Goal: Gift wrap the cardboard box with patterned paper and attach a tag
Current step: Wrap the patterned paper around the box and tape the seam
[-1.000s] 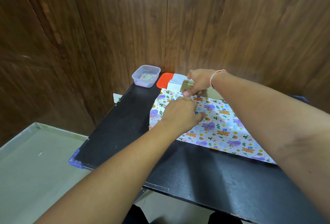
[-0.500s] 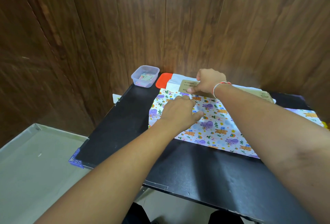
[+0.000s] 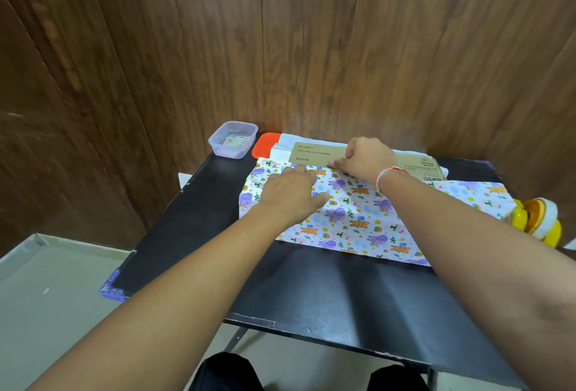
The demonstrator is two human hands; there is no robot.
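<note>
- Nearest me, the black rectangular tabletop [image 3: 311,291] shows bare at 6 o'clock, my two forearms reaching out over it.
- At centre lies the white wrapping paper printed with purple and orange cartoon animals [image 3: 358,219], mostly flat and running off toward 3 o'clock. I judge it thin, light and quick to crease or tear, so it wants flat palms and a hold at its edges, never a tug mid-sheet.
- My left hand [image 3: 290,194] rests on the paper at about 11 o'clock of the sheet, fingers spread and straight, pressing it down.
- My right hand [image 3: 364,158] sits just beyond, fingers curled and pinching the far edge of the paper where it meets the box; I cannot see the fingertips clearly.
- The flat brown cardboard box with printed lettering [image 3: 314,153] lies at 12 o'clock, partly overlapped by the paper's far edge. It looks stiff and light; its long edges are the places to take hold.
- A yellow tape dispenser [image 3: 536,219] sits at 3 o'clock.
- Farthest, at 11 o'clock, an orange plastic lid [image 3: 265,144] and a clear plastic tub [image 3: 232,139] holding small cards, possibly tags.
</note>
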